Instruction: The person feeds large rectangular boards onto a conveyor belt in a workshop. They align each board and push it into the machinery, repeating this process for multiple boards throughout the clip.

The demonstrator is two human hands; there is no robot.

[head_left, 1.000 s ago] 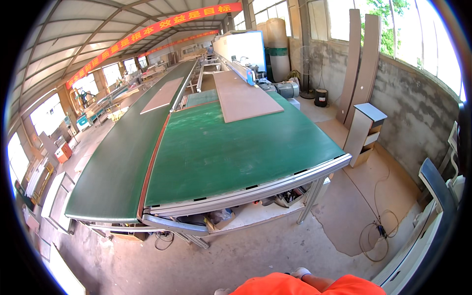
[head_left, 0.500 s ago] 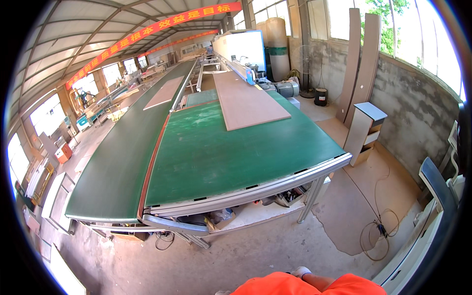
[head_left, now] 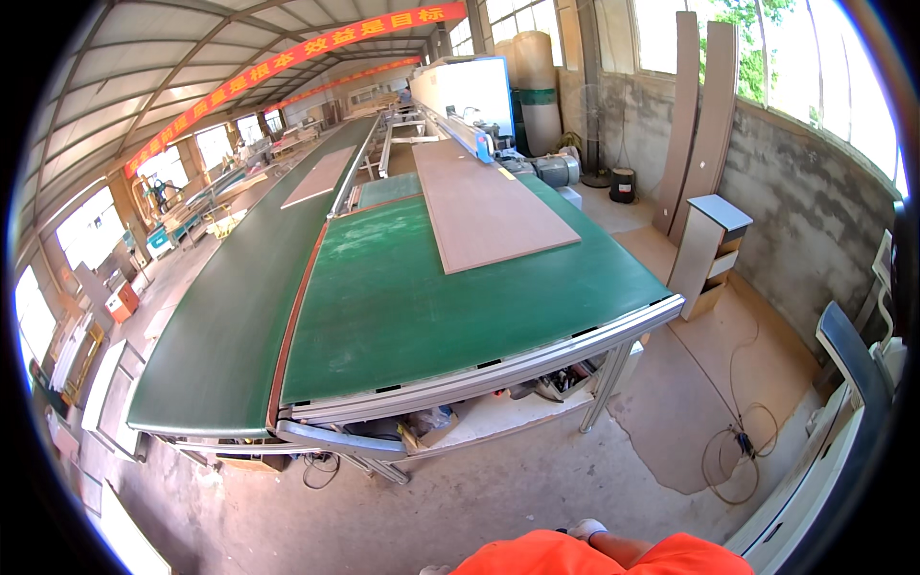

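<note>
Neither of my hands shows; only my orange clothing (head_left: 537, 556), a strip of bare skin and a light-coloured shoe (head_left: 586, 528) appear at the lower edge. A long pinkish-brown board (head_left: 494, 206) lies flat on the wide green conveyor belt (head_left: 402, 326) in front of me. Its far end reaches back beside the machine with the blue-edged white housing (head_left: 474, 91). On the narrower green belt (head_left: 220, 326) to the left rests another brown board (head_left: 319, 179), farther away.
A metal frame edge (head_left: 489, 364) borders the wide belt, with odds and ends on a shelf beneath. To the right stand a small cabinet (head_left: 704, 254) and two tall boards (head_left: 704, 125) against the wall. A coiled hose or cable (head_left: 733, 470) lies on the floor.
The long board on the wide belt has slid toward me and slightly right. The board on the left belt shows little change, and the view has shifted slightly.
</note>
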